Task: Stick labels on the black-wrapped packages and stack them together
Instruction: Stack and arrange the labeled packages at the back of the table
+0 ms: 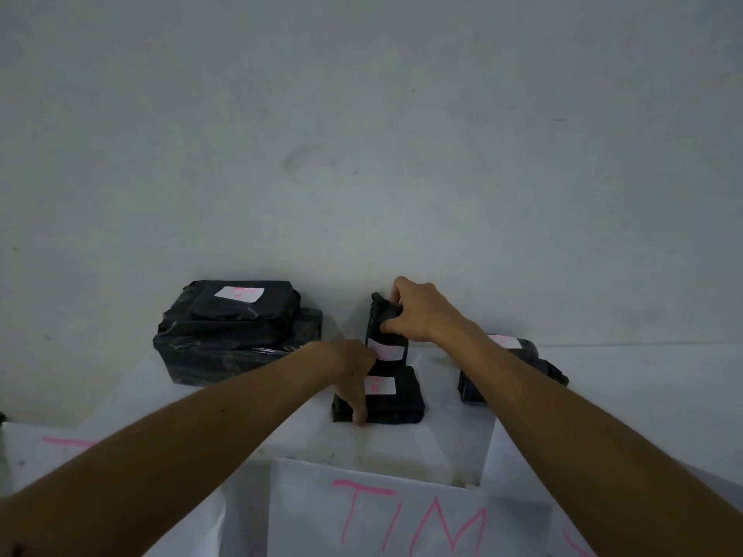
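A flat black-wrapped package (396, 404) with a white label lies at the middle of the white surface. My left hand (354, 375) holds its left edge, fingers curled down over the side. Behind it a narrow black package (386, 339) stands upright, label facing me. My right hand (414, 311) grips its top, fingers and thumb curled round it. A stack of larger black packages (233, 331), the top one labelled, stands at the left against the wall. Another labelled black package (518, 367) lies at the right, partly behind my right forearm.
White paper sheets (374, 512) with pink marker writing lie near the front edge. A grey wall (362, 134) rises right behind the packages. Bare white surface (643, 379) stretches to the right.
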